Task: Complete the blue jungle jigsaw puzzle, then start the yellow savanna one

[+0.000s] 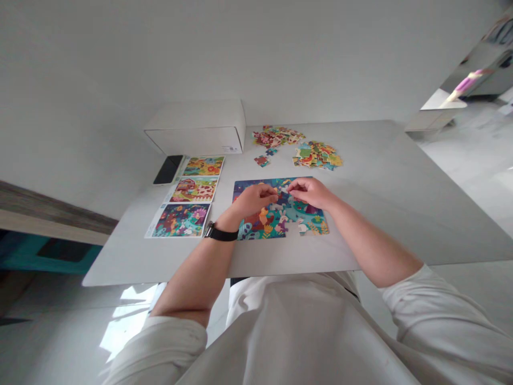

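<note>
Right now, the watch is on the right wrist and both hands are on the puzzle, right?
Not quite: the watch is on the left wrist, not the right, as the head view shows. The left hand and right hand are on the puzzle, as you said.

We face a white wall [160, 53] behind a grey table [401, 203]. Sunlight [124, 326] patches the pale floor [473, 171], and teal furniture [52, 256] shows at the left

A jigsaw puzzle [256, 227] lies on a table [401, 214], near the front edge. To its left, three picture sheets [194, 190] run in a column, with a phone [168, 169] beside the farthest. Behind the puzzle, two heaps of loose pieces [316, 155] sit right of a box [196, 128]
</note>
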The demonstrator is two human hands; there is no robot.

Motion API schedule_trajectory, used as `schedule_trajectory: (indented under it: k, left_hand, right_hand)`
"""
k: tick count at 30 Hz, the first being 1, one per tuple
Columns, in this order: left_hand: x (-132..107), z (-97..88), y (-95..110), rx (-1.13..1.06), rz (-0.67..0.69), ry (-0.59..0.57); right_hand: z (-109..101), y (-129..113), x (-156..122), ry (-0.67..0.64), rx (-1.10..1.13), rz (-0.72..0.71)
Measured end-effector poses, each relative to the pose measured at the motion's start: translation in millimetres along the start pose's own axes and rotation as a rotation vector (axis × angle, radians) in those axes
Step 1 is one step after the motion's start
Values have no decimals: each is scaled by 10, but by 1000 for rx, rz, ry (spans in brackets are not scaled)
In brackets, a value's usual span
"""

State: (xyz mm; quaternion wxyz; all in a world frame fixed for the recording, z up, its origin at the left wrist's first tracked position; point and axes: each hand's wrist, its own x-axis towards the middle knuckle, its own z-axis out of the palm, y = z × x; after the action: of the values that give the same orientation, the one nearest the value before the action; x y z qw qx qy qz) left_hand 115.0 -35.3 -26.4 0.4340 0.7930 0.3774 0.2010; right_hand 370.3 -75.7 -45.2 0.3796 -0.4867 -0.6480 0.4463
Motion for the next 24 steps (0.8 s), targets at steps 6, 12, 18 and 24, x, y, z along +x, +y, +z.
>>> schedule_trajectory:
  k: [6,12,18,24]
  left_hand:
    - [-31,-39,43,56,-35,36]
    - [-50,-215,-52,101,-138,48]
    - [-45,-274,-91,196,-233,45]
    - [-39,-262,-101,181,-228,42]
  right_hand:
    - [25,21,6,12,-4,-19]
    - [-8,31,5,32,-9,31]
    - [-15,84,19,54,-76,41]
    - [-40,115,24,67,-147,63]
